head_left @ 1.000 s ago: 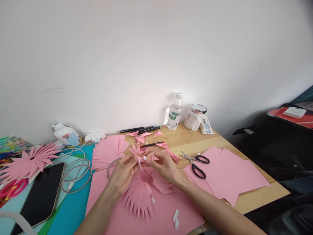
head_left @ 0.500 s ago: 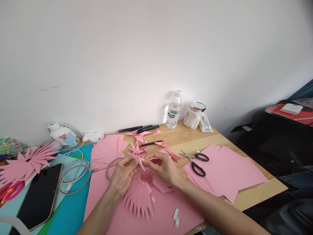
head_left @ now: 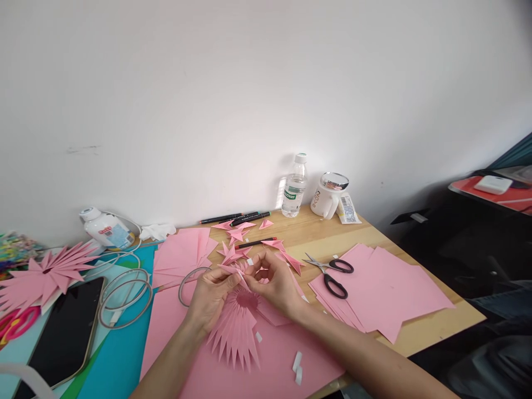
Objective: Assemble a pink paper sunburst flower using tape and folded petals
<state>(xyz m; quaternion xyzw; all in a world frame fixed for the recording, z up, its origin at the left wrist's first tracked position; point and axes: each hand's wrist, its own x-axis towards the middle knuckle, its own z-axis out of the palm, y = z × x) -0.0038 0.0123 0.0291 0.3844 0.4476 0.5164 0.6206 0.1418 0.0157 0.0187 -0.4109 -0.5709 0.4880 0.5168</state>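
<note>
My left hand (head_left: 214,291) is closed around the edge of a small folded pink paper piece (head_left: 233,270), held up above the table. My right hand (head_left: 270,280) pinches at its right edge with thumb and index finger. A tiny white bit shows on the folded piece between the hands. Another white scrap (head_left: 250,261) appears beside my right index finger; I cannot tell whether it is touched. Below the hands lies a pleated pink paper fan (head_left: 236,338) with pointed tips, on a large pink sheet (head_left: 199,382).
Black-handled scissors (head_left: 334,277) rest partly on pink sheets (head_left: 399,282) at right. Folded pink pieces (head_left: 235,253) and markers (head_left: 251,218) lie behind the hands. A bottle (head_left: 294,188) and mug (head_left: 328,197) stand at the wall. A phone (head_left: 64,332) and coiled cable (head_left: 127,299) lie left.
My right fingers have curled and shifted slightly at the folded piece's right edge. A white scrap now shows beside the index finger. My left hand keeps its hold.
</note>
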